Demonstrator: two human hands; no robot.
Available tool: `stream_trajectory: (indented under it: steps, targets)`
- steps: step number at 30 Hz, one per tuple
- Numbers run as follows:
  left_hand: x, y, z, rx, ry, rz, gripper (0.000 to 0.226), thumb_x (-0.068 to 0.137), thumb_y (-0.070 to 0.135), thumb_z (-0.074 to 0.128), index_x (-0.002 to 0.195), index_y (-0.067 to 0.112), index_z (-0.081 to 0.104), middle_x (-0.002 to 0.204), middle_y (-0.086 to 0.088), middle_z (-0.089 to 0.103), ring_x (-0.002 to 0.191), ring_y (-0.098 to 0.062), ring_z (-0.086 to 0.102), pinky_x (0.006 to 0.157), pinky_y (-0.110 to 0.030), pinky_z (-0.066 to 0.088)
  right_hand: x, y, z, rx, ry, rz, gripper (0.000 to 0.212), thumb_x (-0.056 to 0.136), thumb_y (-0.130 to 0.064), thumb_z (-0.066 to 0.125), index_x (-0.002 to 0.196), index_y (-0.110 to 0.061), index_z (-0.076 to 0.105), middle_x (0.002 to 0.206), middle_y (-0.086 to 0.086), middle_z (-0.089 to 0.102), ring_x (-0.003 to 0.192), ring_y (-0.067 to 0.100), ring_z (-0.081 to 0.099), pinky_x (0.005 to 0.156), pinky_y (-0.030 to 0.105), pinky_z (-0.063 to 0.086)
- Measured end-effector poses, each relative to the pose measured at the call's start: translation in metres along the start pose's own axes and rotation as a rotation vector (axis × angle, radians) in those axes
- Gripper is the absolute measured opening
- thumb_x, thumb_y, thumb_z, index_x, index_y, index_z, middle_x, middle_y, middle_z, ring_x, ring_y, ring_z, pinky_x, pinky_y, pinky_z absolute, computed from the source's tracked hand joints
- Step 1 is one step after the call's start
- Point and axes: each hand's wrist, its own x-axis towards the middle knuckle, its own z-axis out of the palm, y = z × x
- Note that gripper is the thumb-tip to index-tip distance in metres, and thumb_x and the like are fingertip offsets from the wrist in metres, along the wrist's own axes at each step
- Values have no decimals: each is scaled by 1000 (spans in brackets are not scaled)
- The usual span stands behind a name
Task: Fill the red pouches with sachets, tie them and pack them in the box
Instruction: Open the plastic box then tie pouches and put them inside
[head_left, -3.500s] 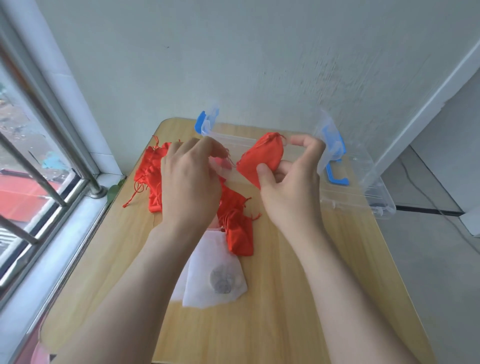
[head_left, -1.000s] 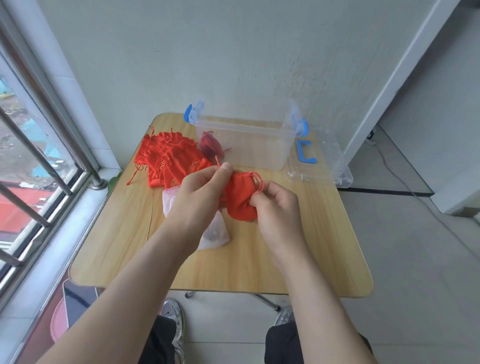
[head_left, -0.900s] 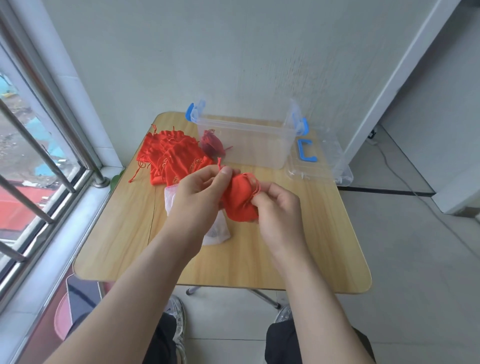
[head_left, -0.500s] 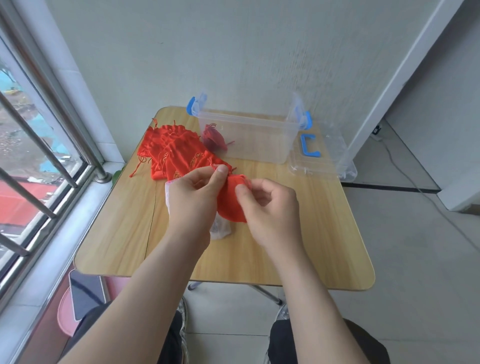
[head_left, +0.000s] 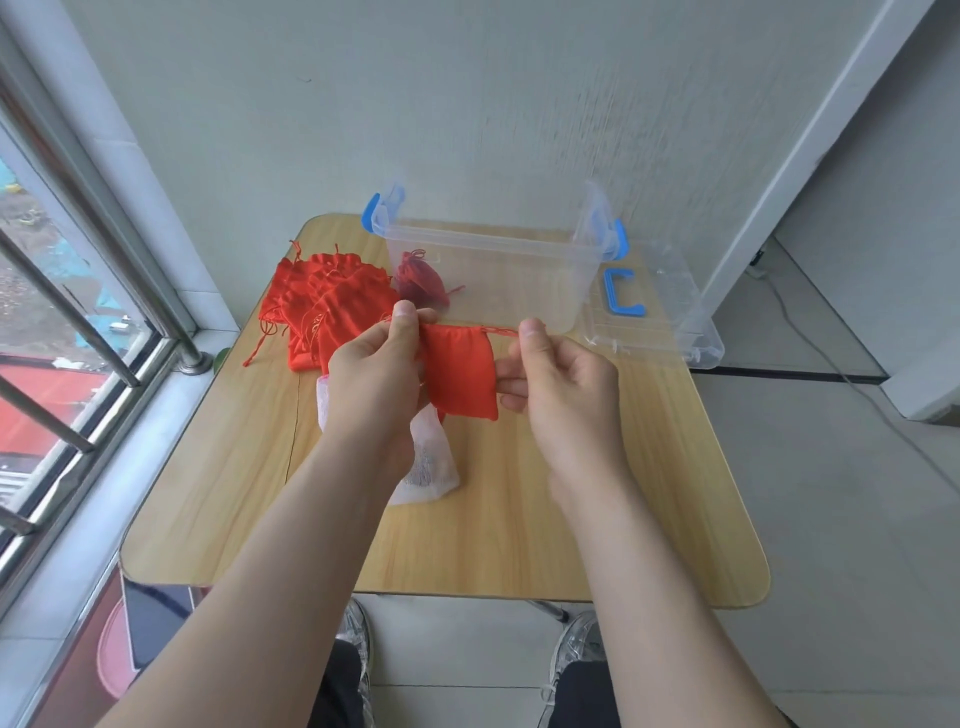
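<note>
The hands have pulled apart. Left hand (head_left: 374, 374) and right hand (head_left: 561, 384) fingers pinch the red pouch's (head_left: 460, 374) drawstring (head_left: 501, 331). Pulling too hard could snap 1 end.

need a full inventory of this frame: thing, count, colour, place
rectangular wooden table: 1, light brown, centre
clear plastic storage box: 1, blue latches, table's far side
tied fabric pouch: 1, dark red, inside box
clear plastic lid: 1, blue handle, right of box
loose fabric pouches: pile, red, table's far left
white mesh sachets: count unclear, under left wrist
red fabric drawstring pouch: 1, held above table
left-hand grip: pinches pouch's top left corner
right-hand grip: pinches its drawstring
</note>
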Motion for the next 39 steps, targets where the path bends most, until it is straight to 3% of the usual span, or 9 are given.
stream_trajectory:
  steps: [8,12,16,23,26,28,32,36,39]
  targets:
    - [5,6,0,10,-37,5,29,113,30,52,111,16,78,101,-2,80,89,-15,73,85,-35,61,2,-10,3,59,-9,78,28,111,-27,56,100,-14,79,81,7,81,71,18,78,60,21,56]
    - [7,4,-2,-70,-64,-74,33,114,29,47,117,15,76,107,-3,81,91,-16,75,90,-38,61,2,-13,6,145,66,99,24,109,-25,58,98,-19,79,84,12,81,74,22,79,58,21,56]
    - [10,2,2,-224,-82,-174,35,115,30,43,125,15,74,112,-1,81,97,-16,74,95,-36,58,6,-14,5,300,119,218,23,107,-26,58,103,-16,79,88,9,82,84,19,81,70,28,59]
    - [16,1,12,-279,-13,-133,37,116,31,40,122,14,72,108,0,82,101,-14,79,101,-38,58,17,-9,-6,624,255,410,26,104,-19,47,103,-11,72,89,8,82,91,23,82,82,33,60]
    - [19,3,17,-312,17,-118,38,117,34,37,111,14,69,93,3,80,98,-18,80,102,-43,59,21,-9,-5,673,293,410,25,108,-20,44,103,-12,68,88,9,82,88,25,82,88,37,64]
    - [21,4,20,-356,36,-123,36,117,36,37,100,17,63,72,2,63,87,-21,81,98,-48,62,23,-10,-5,690,314,405,24,110,-19,43,107,-11,65,88,10,82,87,27,82,86,38,65]
    - [28,1,21,-327,104,-165,39,115,38,40,92,18,65,57,4,37,49,-11,43,67,-35,64,27,-10,-5,660,312,426,25,114,-19,42,113,-7,64,89,11,82,84,27,82,78,36,65]
    - [33,3,22,-270,108,-236,30,110,24,45,112,13,73,62,5,31,51,-11,27,54,-27,34,30,-8,-4,614,315,454,26,114,-19,43,111,-6,65,85,7,70,80,28,82,80,38,66]
    - [36,5,25,-307,91,-264,37,101,5,36,121,1,67,62,3,32,50,-10,23,51,-25,27,32,-8,-4,569,317,477,21,111,-16,49,104,-10,68,86,2,60,67,19,80,70,33,65]
